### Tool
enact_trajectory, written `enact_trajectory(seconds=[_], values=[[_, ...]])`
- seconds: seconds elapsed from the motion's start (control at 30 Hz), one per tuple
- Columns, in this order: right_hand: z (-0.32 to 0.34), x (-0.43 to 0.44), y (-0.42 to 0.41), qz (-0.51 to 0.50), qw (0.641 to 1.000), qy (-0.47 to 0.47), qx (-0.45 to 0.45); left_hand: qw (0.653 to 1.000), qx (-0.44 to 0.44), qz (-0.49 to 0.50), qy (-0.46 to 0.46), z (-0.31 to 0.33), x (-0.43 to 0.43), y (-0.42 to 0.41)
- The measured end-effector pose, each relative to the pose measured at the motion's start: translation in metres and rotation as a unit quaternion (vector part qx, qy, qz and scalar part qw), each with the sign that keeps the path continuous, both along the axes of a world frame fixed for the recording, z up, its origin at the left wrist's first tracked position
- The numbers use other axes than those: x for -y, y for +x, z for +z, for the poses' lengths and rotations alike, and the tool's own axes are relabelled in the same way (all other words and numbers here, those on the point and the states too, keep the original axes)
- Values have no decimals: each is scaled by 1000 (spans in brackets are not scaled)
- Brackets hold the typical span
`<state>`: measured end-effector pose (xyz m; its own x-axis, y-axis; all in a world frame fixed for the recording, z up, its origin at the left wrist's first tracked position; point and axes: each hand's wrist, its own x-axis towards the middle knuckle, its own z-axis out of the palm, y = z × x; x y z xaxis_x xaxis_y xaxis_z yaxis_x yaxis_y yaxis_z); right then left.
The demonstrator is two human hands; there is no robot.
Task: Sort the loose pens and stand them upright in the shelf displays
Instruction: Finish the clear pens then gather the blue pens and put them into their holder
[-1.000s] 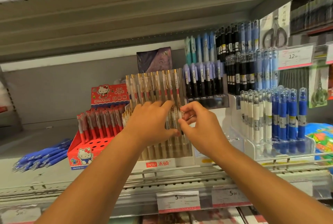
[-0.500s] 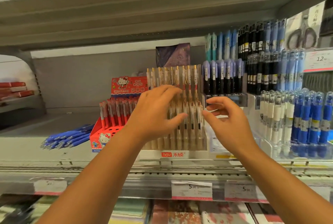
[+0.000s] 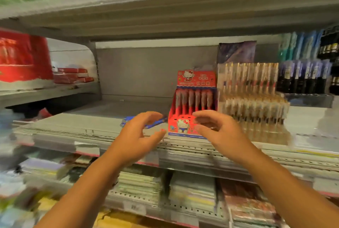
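The view is blurred by motion. A loose pile of blue pens (image 3: 155, 122) lies flat on the grey shelf (image 3: 82, 127), partly hidden behind my left hand (image 3: 139, 136). That hand hovers just in front of the pile with relaxed, slightly curled fingers and holds nothing. My right hand (image 3: 216, 128) hangs empty in front of the red cartoon-cat pen display (image 3: 192, 106), fingers loosely curled. To the right stands the clear display of gold-trimmed pens (image 3: 251, 94), upright in rows.
Dark and blue pen displays (image 3: 308, 75) fill the far right. A dark purple packet (image 3: 236, 51) leans behind the clear display. Red boxes (image 3: 71, 75) sit on the neighbouring shelf at left. Notebooks (image 3: 190, 191) are stacked on the shelf below.
Both hands have left the clear gold-trimmed pen display and dropped down and left, toward the red display and the blue pens. The camera has swung left.
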<state>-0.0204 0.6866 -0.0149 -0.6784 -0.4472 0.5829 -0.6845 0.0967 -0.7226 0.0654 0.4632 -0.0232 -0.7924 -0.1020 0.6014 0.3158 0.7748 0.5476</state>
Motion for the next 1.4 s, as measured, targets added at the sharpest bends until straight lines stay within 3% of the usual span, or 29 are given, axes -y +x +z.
enact_trajectory(seconds=[0.33, 0.7, 0.83, 1.0, 1.13, 1.27, 1.4], values=[[-6, 138, -4, -21, 998, 55, 8, 997, 69, 40, -16, 15, 114, 21], [18, 222, -92, -85, 974, 211, 26, 975, 214, 47, -37, 29, 176, -101], [34, 252, -118, -93, 938, 334, 29, 947, 304, 38, -101, 33, 191, -151], [53, 276, -137, -184, 857, 481, 13, 900, 418, 26, -124, 32, 197, -188], [44, 283, -148, -242, 794, 538, 146, 854, 489, -25, -174, 31, 193, -208], [34, 286, -157, -263, 785, 512, 229, 836, 521, -102, -136, 29, 202, -224], [29, 295, -164, -271, 804, 477, 227, 834, 518, -165, -93, 20, 219, -239]])
